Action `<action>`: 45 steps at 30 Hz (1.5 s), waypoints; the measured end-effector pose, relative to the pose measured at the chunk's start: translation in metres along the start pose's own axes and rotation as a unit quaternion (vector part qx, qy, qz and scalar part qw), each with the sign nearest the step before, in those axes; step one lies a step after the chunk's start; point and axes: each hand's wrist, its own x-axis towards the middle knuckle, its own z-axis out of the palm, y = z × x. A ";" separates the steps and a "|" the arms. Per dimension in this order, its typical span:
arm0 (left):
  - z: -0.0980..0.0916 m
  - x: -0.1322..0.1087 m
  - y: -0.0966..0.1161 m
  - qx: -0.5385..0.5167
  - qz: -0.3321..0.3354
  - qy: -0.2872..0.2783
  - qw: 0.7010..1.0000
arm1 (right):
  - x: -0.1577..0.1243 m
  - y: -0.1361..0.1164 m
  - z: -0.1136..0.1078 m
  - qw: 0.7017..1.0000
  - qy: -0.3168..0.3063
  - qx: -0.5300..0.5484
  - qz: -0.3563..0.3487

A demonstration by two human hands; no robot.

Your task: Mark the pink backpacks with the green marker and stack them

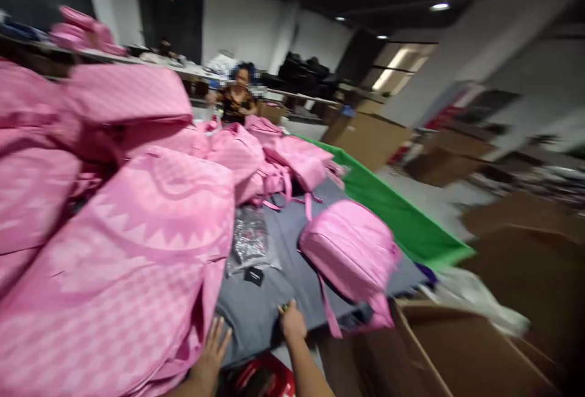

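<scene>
My left hand [212, 348] lies with fingers apart against the lower edge of a large pink backpack [150, 244] with a toothed-mouth print and checks. It also rests by the grey cloth [256, 314] covering the table. My right hand [293, 322] is closed at the cloth's front edge, with a small dark, partly shiny thing at its fingertips that I cannot make out. Ahead of it lie a small black tag [254, 276] and a clear plastic bag [251, 238] with shiny contents. A smaller pink backpack [350, 250] sits to the right, its straps hanging down.
More pink backpacks [132, 95] are heaped left and behind. Green cloth [393, 208] runs along the table's right side. An open cardboard box [475, 348] stands at lower right, with other cartons [365, 138] beyond. A person [236, 101] sits at the far side. The picture is blurred.
</scene>
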 end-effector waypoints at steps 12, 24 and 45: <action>-0.012 0.050 0.037 -0.039 0.046 -0.168 0.984 | 0.044 0.049 -0.031 0.994 -0.033 0.078 0.073; 0.020 0.031 0.042 0.032 0.089 -0.278 0.956 | 0.055 0.184 0.088 0.987 -0.066 0.147 0.005; 0.041 -0.005 0.034 -0.083 0.010 -0.298 0.951 | 0.035 0.189 0.143 0.985 0.006 0.167 -0.048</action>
